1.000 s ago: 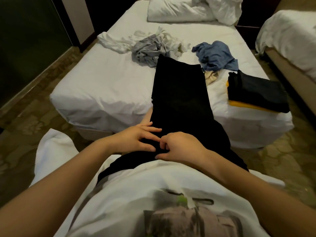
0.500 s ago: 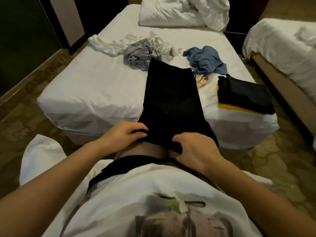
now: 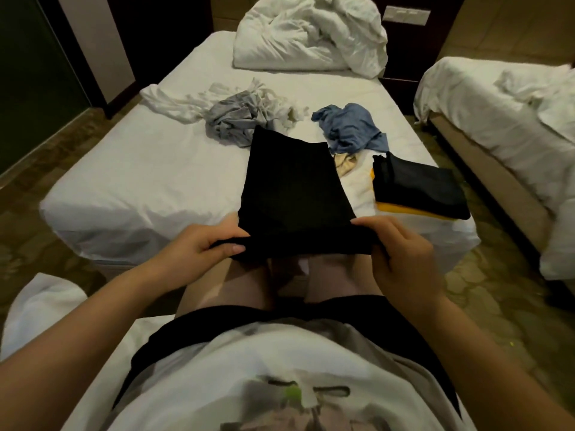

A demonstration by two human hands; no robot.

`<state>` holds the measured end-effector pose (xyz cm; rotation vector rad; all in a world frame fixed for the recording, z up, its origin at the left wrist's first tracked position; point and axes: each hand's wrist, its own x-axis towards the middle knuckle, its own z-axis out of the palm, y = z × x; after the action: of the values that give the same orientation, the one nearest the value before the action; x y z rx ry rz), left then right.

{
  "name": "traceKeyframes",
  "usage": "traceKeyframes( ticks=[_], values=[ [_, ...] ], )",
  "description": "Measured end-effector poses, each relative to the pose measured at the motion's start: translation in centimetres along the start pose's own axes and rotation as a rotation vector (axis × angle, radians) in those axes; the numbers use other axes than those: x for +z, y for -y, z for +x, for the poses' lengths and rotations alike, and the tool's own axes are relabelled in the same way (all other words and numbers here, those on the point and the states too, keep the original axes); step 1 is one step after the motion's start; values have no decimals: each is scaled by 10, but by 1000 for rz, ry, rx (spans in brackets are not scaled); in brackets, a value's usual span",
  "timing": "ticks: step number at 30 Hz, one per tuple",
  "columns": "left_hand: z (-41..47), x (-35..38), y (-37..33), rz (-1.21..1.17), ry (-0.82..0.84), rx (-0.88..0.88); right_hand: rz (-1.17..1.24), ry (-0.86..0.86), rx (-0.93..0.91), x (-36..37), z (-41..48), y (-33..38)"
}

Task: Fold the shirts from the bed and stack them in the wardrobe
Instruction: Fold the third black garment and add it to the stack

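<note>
**Item 1.** Long black folded cloth shirt point(image 3: 295, 188), a narrow panel. The far end lies flat on the white-sheeted bed point(image 3: 149, 181). The near end overhangs the foot of the mattress and is held taut in the air between both hands.
- Change: a second ago the near end lay down by the person's waist. It is now raised and drawn clear of the body, so the bare legs show beneath it.

**Item 2.** Left hand point(image 3: 202, 247). Fingers are curled round the shirt's near-left corner and clamped on the cloth.
- Change: a second ago this hand touched the right hand at the middle of the hem. It has since moved out to the corner.

**Item 3.** Right hand point(image 3: 401, 253). The thumb lies on top of the near-right corner with the fingers curled beneath, pinching the hem.
- Change: it has likewise shifted outward, well apart from the left hand.

**Item 4.** Other items on the bed, each lying as it did before:
- Crumpled grey shirt point(image 3: 233, 119), just beyond the black panel's far-left corner.
- Crumpled white garment point(image 3: 168, 102), to the left of the grey shirt.
- Crumpled blue shirt point(image 3: 348, 126), to the right.
- Small beige cloth point(image 3: 343, 161), beside the panel's right edge.
- Folded dark garment point(image 3: 417, 185), stacked on a folded yellow one point(image 3: 404, 209) at the bed's near-right corner.
</note>
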<state>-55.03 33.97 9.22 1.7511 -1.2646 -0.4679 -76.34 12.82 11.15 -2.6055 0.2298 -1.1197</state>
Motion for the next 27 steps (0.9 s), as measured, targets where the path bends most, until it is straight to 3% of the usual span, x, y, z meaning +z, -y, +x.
traceKeyframes(
  ticks=[4,9,13,18,21,27],
  values=[
    [-3,-2,-6,15,33,-28,-30,-30,9,-3,-16,0],
    [-19,1,-8,-168,235,-163,166,152,-6,-14,-29,2],
    [-12,3,3,-208,229,-177,165,158,-50,-11,-17,-12],
    [37,-13,19,-185,145,-144,240,116,196,-4,20,-44],
    [71,-32,19,-406,270,-234,299,-6,285,8,45,-62],
    [153,-69,56,-528,388,-347,398,-79,383,57,111,-106]
  ],
)
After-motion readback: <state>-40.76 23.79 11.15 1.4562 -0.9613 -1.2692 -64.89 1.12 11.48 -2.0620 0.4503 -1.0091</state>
